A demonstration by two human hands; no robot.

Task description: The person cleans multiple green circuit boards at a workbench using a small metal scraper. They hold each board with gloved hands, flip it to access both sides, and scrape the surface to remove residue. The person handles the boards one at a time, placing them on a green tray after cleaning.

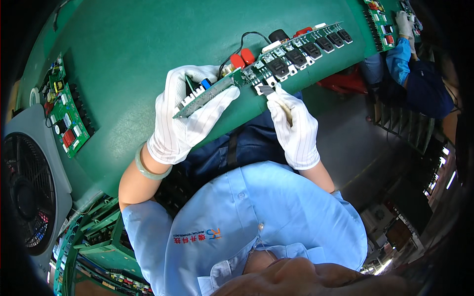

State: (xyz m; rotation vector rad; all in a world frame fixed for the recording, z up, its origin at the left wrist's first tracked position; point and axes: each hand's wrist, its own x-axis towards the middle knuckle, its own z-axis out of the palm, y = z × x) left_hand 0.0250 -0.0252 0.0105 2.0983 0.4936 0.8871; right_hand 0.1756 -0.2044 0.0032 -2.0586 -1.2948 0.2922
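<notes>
Holding the circuit board (271,58) by its left end, the gloved left hand (180,113) has its thumb along the near face and its fingers behind. Board is long, narrow, green, tilted, its right end slanting up and away over the table (163,34) near the front edge; cannot tell whether it touches the top. Row of flat black components (296,58) along the near side; red parts (242,59), a black cylinder (279,36) and a looping black wire (244,37) behind; a blue part (206,83) by the left fingers. Gloved right hand (294,123) closed in a pinch on a small tool with a flat grey head (266,90), just beside the board's lower edge; contact unclear. Green tabletop spreads wide beyond the board; its front edge runs diagonally just below, close to the person's lap. More boards (69,121) at far left, well apart, beside a grey fan (27,172). Upper right: a co-worker's gloved hand (404,24) at another board (380,27). Red seat (345,81) past the table edge, dark floor (335,128), green rack (106,241) lower left.
</notes>
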